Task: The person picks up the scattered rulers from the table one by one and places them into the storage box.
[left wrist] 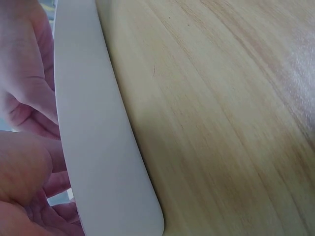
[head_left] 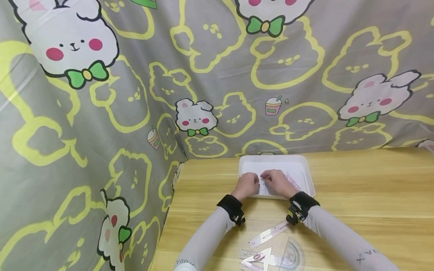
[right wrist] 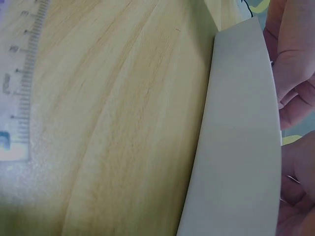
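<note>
A white tray (head_left: 275, 162) sits on the wooden table (head_left: 366, 188), and both hands are inside it, close together. My left hand (head_left: 248, 184) and right hand (head_left: 277, 181) have curled fingers on a clear ruler (head_left: 263, 186) that lies between them in the tray. A second clear ruler with pink marks (head_left: 293, 181) lies in the tray beside the right hand. In the left wrist view the tray rim (left wrist: 93, 147) hides most of the left hand (left wrist: 24, 162). The rim (right wrist: 241, 147) also covers the right hand (right wrist: 295, 98), so the grasp itself is hidden.
Near the front edge lie a loose ruler (head_left: 268, 234), a protractor (head_left: 293, 256) and set squares (head_left: 257, 259). That ruler (right wrist: 15, 98) also shows by the right wrist. A bunny-print cloth (head_left: 135, 94) hangs behind and left of the table.
</note>
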The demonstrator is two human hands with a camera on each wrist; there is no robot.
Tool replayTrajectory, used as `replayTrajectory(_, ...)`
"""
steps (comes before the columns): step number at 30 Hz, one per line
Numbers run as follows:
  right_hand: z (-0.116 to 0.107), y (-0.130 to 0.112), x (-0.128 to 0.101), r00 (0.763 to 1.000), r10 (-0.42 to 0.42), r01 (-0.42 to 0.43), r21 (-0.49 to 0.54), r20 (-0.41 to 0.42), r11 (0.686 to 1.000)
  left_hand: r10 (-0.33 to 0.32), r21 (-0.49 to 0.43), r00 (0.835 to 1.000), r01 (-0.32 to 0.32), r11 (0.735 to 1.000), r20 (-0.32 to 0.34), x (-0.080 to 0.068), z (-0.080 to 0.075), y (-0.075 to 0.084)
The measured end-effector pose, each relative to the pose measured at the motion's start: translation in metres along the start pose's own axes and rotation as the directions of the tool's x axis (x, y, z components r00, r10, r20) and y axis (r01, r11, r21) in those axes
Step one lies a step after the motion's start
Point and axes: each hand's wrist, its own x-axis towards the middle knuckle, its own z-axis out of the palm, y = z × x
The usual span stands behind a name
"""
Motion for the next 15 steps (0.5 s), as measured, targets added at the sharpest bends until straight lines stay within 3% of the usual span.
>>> replayTrajectory(15,-0.010,-0.005,-0.027,0.998,-0.025,0.027,0.034,-0.059,0.999,0.056,0.017,0.998,-0.055,0.998,-0.039,-0.009,-0.007,-0.003)
